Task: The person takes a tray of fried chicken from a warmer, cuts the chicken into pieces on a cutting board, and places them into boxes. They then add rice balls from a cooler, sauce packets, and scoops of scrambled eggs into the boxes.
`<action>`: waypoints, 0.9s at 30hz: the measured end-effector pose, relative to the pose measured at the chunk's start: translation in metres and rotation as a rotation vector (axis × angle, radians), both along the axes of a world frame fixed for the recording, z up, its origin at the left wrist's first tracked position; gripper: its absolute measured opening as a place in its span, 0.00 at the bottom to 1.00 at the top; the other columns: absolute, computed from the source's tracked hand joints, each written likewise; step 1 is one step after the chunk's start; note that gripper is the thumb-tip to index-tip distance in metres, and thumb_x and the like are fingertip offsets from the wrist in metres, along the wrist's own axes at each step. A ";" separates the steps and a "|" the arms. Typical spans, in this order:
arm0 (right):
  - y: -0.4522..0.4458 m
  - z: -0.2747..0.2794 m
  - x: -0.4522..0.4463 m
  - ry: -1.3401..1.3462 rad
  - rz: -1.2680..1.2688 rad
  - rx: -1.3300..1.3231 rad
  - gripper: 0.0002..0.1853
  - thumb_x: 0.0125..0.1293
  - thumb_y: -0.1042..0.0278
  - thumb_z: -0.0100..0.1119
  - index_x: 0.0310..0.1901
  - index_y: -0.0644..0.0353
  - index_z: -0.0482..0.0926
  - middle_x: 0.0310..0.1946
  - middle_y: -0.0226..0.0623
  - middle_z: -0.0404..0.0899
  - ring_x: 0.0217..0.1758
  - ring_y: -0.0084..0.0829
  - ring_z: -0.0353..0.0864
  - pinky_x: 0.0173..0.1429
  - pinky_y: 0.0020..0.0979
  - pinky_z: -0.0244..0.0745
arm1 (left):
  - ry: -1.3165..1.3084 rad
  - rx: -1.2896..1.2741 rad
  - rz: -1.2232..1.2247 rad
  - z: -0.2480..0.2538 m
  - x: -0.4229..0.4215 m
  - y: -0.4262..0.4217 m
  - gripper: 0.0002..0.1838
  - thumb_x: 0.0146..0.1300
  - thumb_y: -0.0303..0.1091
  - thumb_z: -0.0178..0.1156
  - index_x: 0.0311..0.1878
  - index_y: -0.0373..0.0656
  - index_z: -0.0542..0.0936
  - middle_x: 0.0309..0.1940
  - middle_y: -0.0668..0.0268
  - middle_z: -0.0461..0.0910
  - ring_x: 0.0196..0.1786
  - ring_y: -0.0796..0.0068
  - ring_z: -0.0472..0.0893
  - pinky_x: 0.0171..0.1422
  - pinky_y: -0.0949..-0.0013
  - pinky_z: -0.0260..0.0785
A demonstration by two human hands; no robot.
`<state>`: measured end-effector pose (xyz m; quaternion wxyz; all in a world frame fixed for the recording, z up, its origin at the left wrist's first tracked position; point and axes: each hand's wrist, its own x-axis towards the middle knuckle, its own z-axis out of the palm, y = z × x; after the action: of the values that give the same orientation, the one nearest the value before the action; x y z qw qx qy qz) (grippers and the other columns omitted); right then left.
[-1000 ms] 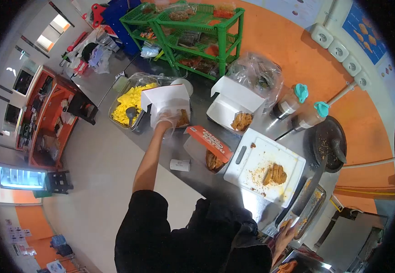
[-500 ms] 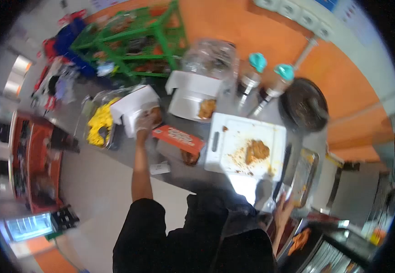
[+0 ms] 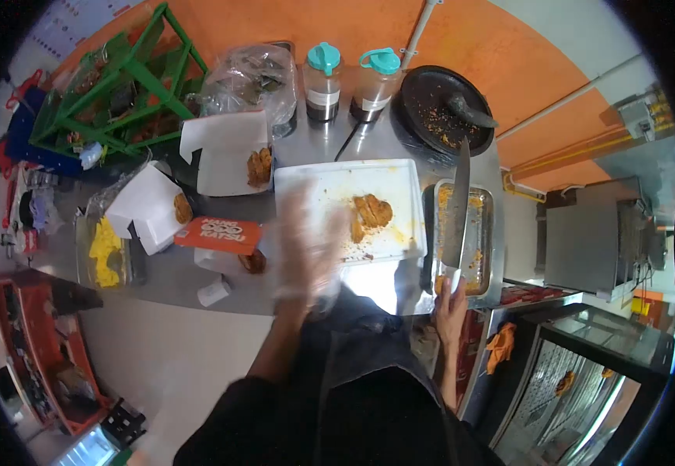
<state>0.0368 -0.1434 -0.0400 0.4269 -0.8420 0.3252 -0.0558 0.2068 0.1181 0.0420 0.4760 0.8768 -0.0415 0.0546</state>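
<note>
Clearly, the left hand [image 3: 305, 252], spread and blurred over the left of the board [image 3: 326, 177], is nearest the sliced cutlet [image 3: 373, 211]; right of the board, the right hand [image 3: 450, 309] clasps a knife [image 3: 458, 210].

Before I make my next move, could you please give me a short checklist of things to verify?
1. Knife gripped in right hand: ok, fingers are at the handle.
2. Knife apart from left hand: ok, they are on opposite sides of the sliced cutlet.
3. Sliced cutlet on cutting board: ok.
4. Left hand empty: cannot tell, motion blur.
5. Cutting board free of crumbs: not ok, some lie near the cutlet.
</note>
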 end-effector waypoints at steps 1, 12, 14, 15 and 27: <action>-0.002 -0.002 -0.002 -0.017 0.024 0.003 0.26 0.79 0.55 0.49 0.61 0.74 0.69 0.18 0.37 0.69 0.21 0.25 0.66 0.26 0.34 0.63 | -0.129 0.017 -0.021 -0.070 0.005 -0.044 0.45 0.68 0.63 0.57 0.75 0.38 0.61 0.71 0.40 0.63 0.74 0.41 0.62 0.78 0.42 0.51; -0.004 -0.007 -0.026 -0.180 -0.110 0.223 0.16 0.81 0.58 0.47 0.48 0.65 0.73 0.21 0.21 0.62 0.22 0.16 0.59 0.24 0.26 0.54 | 0.151 0.658 -0.375 -0.152 0.012 -0.119 0.36 0.62 0.51 0.59 0.70 0.40 0.68 0.72 0.47 0.61 0.76 0.39 0.56 0.77 0.32 0.44; -0.015 -0.017 -0.032 -0.143 -0.054 0.116 0.15 0.81 0.58 0.47 0.47 0.62 0.74 0.21 0.20 0.61 0.21 0.14 0.57 0.23 0.25 0.51 | 0.104 0.628 -0.418 -0.127 0.006 -0.104 0.34 0.59 0.47 0.59 0.68 0.44 0.70 0.74 0.49 0.60 0.77 0.39 0.54 0.77 0.29 0.42; -0.019 -0.021 -0.033 -0.159 -0.012 0.080 0.17 0.81 0.58 0.47 0.52 0.66 0.73 0.29 0.30 0.69 0.30 0.22 0.65 0.35 0.28 0.62 | 0.087 0.574 -0.408 -0.128 0.001 -0.101 0.35 0.60 0.51 0.59 0.70 0.48 0.70 0.75 0.46 0.58 0.78 0.37 0.52 0.77 0.27 0.39; -0.039 -0.007 -0.021 -0.048 0.048 0.015 0.35 0.79 0.50 0.49 0.72 0.75 0.59 0.55 0.50 0.71 0.51 0.36 0.69 0.56 0.32 0.67 | 0.108 0.539 -0.069 -0.151 -0.023 -0.109 0.40 0.67 0.51 0.52 0.77 0.39 0.58 0.72 0.34 0.56 0.74 0.32 0.56 0.76 0.31 0.44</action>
<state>0.0156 -0.1820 -0.0473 0.4421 -0.8447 0.2950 -0.0630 0.1842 0.0094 -0.1093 0.2288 0.9715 -0.0589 -0.0215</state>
